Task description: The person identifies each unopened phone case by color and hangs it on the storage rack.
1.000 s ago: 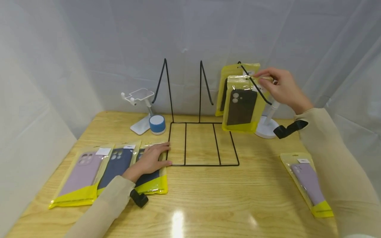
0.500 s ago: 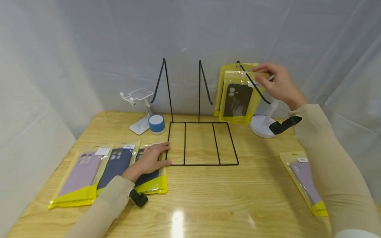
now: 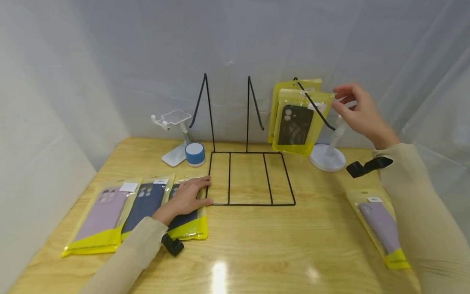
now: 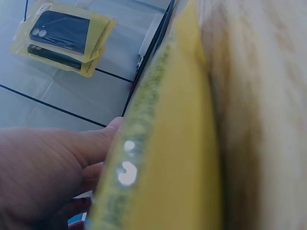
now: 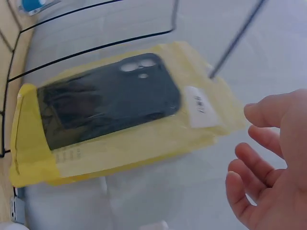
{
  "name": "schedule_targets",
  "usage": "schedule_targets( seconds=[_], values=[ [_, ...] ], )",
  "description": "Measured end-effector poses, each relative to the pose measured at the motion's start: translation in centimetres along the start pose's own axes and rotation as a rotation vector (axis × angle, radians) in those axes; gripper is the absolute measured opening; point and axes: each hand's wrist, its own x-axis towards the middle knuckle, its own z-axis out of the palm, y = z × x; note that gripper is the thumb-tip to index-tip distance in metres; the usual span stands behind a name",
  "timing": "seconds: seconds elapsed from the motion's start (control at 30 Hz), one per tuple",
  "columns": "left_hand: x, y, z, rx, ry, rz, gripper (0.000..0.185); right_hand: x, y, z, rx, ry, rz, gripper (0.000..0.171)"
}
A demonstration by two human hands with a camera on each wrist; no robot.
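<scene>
Nearest the camera, the left hand (image 3: pixel 183 199) lies flat, fingers straight, pressing on the dark phone case in a yellow-edged clear packet (image 3: pixel 187 226) on the wooden table (image 3: pixel 257 245). It is placed as it was half a second ago. Beside this packet lie a navy case packet (image 3: pixel 145 204) and a lilac case packet (image 3: pixel 100 216); another lilac case packet (image 3: pixel 382 224) lies to the right.

Farther back stands the black wire display rack (image 3: pixel 249 175). On its right-hand hook hangs the black phone case in a yellow packet (image 3: pixel 299 122), in front of a second hung packet (image 3: pixel 290 87).

The right hand (image 3: pixel 361 114) has released this front packet: its fingers (image 5: pixel 249 184) are now relaxed and apart, holding nothing, just beside the packet's edge. Judgement: the hanging step for this packet appears complete. Behind stand a white phone stand (image 3: pixel 174 122) and a white round-based stand (image 3: pixel 328 157).
</scene>
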Motion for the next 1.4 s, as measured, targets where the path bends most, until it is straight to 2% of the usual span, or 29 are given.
schedule_targets(
  seconds=[0.27,0.43,0.63,0.83,1.13,1.4],
  values=[
    [-0.1,-0.3,0.1,0.015,0.024,0.012,0.055,-2.8,1.6,-2.5,0.014,0.047,0.018,0.029],
    [-0.1,-0.3,-0.1,0.017,0.024,0.014,0.055,-4.8,3.3,-3.8,0.007,0.066,0.062,0.028],
    [-0.2,-0.3,-0.2,0.018,0.018,0.004,0.055,-7.4,5.8,-4.2,-0.067,0.056,0.110,0.027],
    [-0.2,-0.3,-0.1,0.019,0.021,0.003,0.055,-8.9,7.8,-4.2,-0.078,0.058,0.103,0.028],
    [-0.3,-0.2,-0.1,0.015,0.024,0.005,0.054,-11.0,10.3,-3.8,-0.101,-0.026,0.142,0.014],
    [-0.2,0.0,-0.2,0.016,0.026,0.010,0.054,-12.6,13.1,-3.6,-0.133,-0.108,0.212,0.031]
  ],
)
